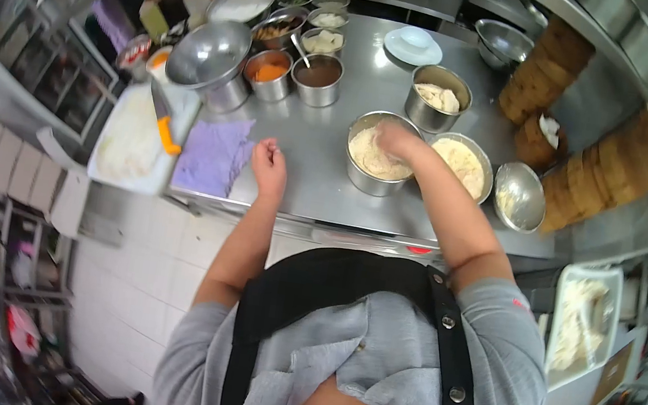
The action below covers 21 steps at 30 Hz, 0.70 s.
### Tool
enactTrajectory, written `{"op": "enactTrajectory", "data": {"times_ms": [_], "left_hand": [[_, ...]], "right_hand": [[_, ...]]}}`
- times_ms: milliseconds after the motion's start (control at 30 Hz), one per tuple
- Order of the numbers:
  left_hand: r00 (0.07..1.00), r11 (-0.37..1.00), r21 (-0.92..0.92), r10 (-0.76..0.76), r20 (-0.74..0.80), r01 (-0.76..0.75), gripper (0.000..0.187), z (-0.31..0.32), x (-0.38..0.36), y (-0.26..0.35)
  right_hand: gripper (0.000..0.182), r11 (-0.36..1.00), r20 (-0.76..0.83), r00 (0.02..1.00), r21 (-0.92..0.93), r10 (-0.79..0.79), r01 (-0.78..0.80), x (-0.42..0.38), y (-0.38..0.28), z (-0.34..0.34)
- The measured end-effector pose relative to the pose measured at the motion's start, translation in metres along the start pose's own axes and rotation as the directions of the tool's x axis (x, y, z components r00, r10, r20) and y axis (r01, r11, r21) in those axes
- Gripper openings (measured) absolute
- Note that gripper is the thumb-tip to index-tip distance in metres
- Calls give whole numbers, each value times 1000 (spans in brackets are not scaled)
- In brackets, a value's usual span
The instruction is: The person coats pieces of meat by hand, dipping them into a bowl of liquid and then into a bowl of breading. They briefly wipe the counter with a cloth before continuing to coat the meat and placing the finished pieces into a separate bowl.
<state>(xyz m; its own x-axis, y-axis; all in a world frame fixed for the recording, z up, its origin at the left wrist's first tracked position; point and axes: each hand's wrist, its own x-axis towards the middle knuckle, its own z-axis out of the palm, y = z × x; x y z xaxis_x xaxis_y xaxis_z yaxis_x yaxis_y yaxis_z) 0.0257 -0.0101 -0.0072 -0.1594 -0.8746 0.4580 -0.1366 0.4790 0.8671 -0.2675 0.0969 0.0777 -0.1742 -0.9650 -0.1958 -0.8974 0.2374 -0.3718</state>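
Observation:
My right hand (399, 142) reaches down into a steel pot (376, 186) of pale crumbs or flour (366, 152). Its fingers are sunk in that coating or smeared, so their grip is hidden. Curled in and with nothing visible inside, my left hand (268, 164) hovers by the front edge of the counter, just right of a purple cloth (210, 157). Beside the pot on the right is a bowl of pale yellow crumb-like mix (462, 165). Behind it, a steel pot (430, 118) contains whitish pieces (438, 97).
Left lies a white cutting board (129, 146) with an orange-handled knife (163, 118). Steel containers, one of orange contents (268, 72) and one of brown sauce (319, 75), stand behind. Bamboo steamers (610, 172) and a tilted steel bowl (520, 197) are right; a white plate (427, 55) is farther back.

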Motion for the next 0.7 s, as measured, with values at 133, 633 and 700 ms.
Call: {"op": "enactTrajectory", "data": {"times_ms": [133, 633, 700], "left_hand": [[987, 959, -232, -159, 37, 163, 29, 0, -1, -6], [982, 973, -146, -167, 86, 178, 20, -2, -2, 9], [985, 977, -138, -151, 83, 161, 18, -1, -2, 11]], "right_hand": [[32, 920, 69, 976, 328, 204, -216, -24, -35, -46], [42, 1000, -1, 1000, 3, 6, -6, -54, -50, -33], [45, 999, 9, 999, -34, 35, -35, -56, -51, -27]]}}
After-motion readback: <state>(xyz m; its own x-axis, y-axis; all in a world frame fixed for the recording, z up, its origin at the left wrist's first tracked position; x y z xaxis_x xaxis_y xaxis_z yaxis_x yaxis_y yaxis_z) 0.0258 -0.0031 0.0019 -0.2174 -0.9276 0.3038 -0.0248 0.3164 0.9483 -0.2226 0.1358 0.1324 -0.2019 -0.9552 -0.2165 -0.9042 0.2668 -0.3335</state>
